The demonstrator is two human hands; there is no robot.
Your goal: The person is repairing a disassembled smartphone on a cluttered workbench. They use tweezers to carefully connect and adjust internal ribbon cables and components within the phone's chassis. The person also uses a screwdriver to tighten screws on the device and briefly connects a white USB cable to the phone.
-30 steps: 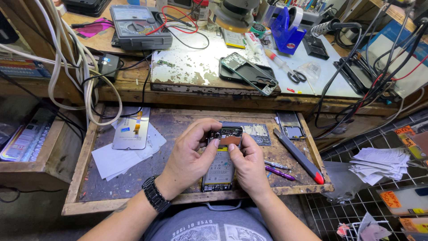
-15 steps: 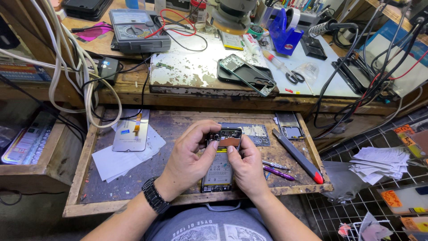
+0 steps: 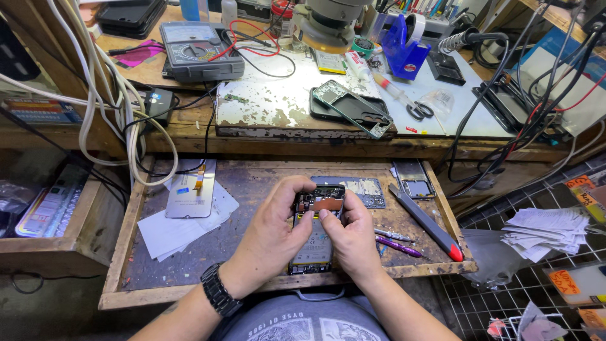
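An opened phone point(image 3: 314, 243) with its back off lies lengthwise on the pull-out wooden tray point(image 3: 189, 287), its circuit board and battery showing. My left hand point(image 3: 271, 237), with a black watch on the wrist, grips the phone's left side and upper end. Pressed against the phone's right side is my right hand point(image 3: 353, 240), its thumb resting on the board just below the top.
On the tray lie a phone screen point(image 3: 189, 189) on white papers, a flat grey part point(image 3: 361, 189), a small frame point(image 3: 413, 180), a red-tipped black tool point(image 3: 426, 222) and a purple pen point(image 3: 398, 246). The bench above holds a multimeter point(image 3: 199, 50), a phone frame point(image 3: 350, 107) and a blue tape dispenser point(image 3: 404, 44).
Both hands stay on the opened phone; the fingers have shifted only slightly near its top end.
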